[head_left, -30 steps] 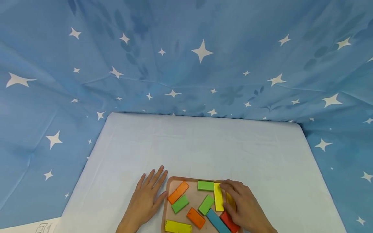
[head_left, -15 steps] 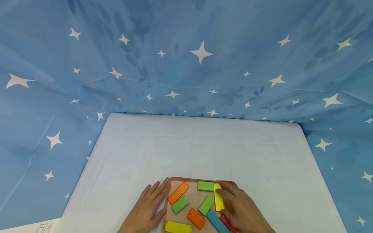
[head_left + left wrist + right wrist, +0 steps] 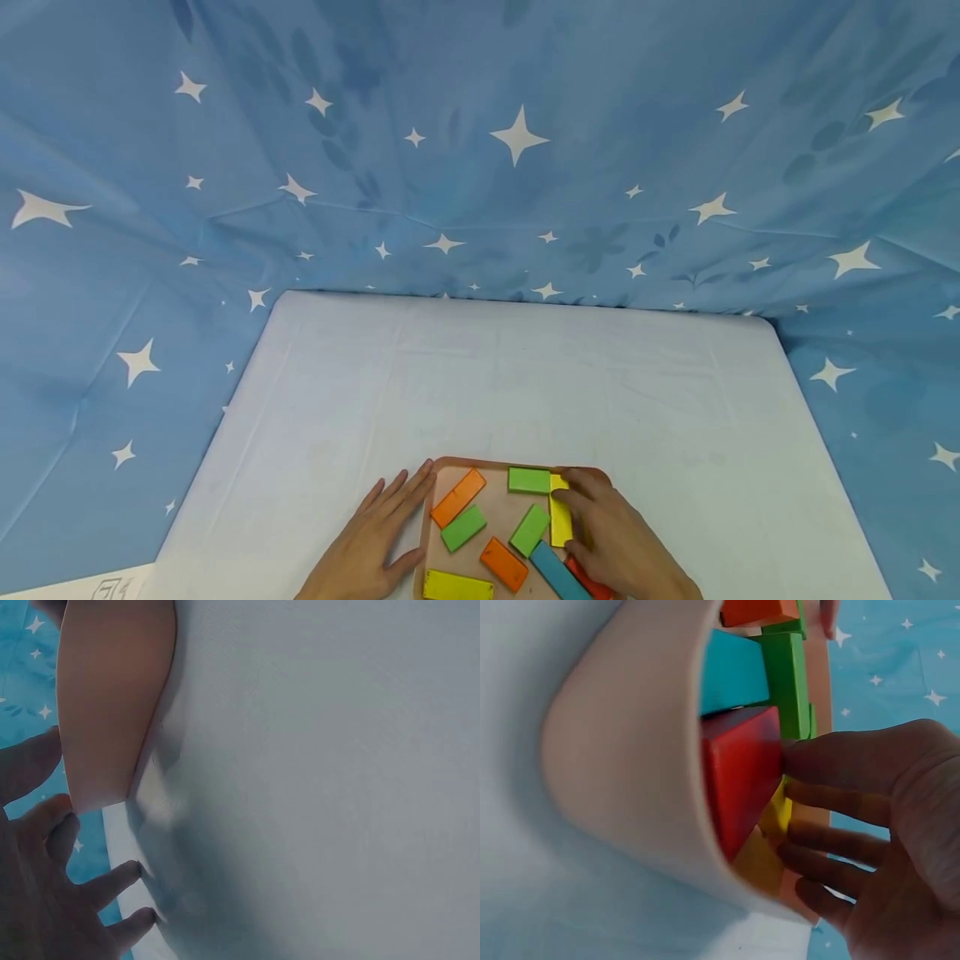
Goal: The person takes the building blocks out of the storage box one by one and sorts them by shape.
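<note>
A shallow tan tray (image 3: 480, 461) holds wooden blocks. My left hand (image 3: 378, 533) rests at the tray's left side, its straight fingers reaching the upper left corner and its thumb at the wall lower down. In the left wrist view, fingertips touch the tray's end. My right hand (image 3: 615, 533) is over the tray's right side, fingers spread and slightly bent. Its fingertips lie over an upright-lying yellow block (image 3: 561, 525), partly covering it. Its thumb is beside the red block (image 3: 742, 772), close to a green block (image 3: 786, 682). Another yellow block (image 3: 761, 862) lies mostly under this hand.
Beside these lie a blue block (image 3: 558, 571), two orange blocks (image 3: 504, 564), several green blocks (image 3: 463, 527) and a yellow block (image 3: 457, 584) at lower left. A white table (image 3: 487, 375) stretches behind, up to a blue star-patterned cloth (image 3: 480, 192).
My left hand has come down and right, its fingers now along the tray's left wall. My right hand has shifted slightly left and down over the yellow block. The blocks look unmoved.
</note>
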`<state>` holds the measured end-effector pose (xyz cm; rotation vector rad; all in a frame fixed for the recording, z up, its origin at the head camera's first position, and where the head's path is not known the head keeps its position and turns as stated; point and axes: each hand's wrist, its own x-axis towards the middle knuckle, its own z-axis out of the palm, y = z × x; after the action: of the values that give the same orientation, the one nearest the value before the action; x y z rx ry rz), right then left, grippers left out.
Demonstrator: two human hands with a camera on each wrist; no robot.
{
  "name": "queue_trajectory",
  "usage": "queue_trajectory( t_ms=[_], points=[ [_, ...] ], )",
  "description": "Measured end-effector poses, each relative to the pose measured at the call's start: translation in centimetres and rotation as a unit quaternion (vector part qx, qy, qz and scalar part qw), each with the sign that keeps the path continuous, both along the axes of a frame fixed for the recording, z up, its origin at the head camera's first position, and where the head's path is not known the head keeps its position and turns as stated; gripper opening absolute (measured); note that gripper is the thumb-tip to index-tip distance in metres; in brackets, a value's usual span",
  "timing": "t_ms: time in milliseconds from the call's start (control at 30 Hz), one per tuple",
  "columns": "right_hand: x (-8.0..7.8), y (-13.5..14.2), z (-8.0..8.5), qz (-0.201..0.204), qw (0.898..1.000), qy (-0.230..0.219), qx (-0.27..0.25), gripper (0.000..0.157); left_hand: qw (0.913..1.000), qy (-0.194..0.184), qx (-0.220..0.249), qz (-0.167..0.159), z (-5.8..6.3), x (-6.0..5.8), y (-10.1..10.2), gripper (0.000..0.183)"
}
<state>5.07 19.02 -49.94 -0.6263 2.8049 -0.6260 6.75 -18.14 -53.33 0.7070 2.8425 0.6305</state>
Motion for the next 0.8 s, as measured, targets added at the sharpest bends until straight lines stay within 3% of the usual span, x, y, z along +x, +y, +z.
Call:
queue_trajectory(
  t_ms=[233, 533, 800],
  points=[
    [-0.4, -0.4, 0.4, -0.004, 1.000, -0.018, 0.002, 0.049, 0.9993, -0.032, 0.018, -0.004, 0.3, 0.0, -0.1, 0.102],
    [-0.7, -1.1, 0.7, -0.014, 0.997, -0.064, -0.031, 0.047, 0.9988, -0.007, 0.047, -0.013, 0.5, -0.1, -0.4, 0.098],
    [-0.5, -1.4, 0.4, 0.011, 0.998, -0.051, -0.039, 0.058, 0.9978, -0.037, 0.053, -0.013, 0.6, -0.1, -0.4, 0.101]
  ],
)
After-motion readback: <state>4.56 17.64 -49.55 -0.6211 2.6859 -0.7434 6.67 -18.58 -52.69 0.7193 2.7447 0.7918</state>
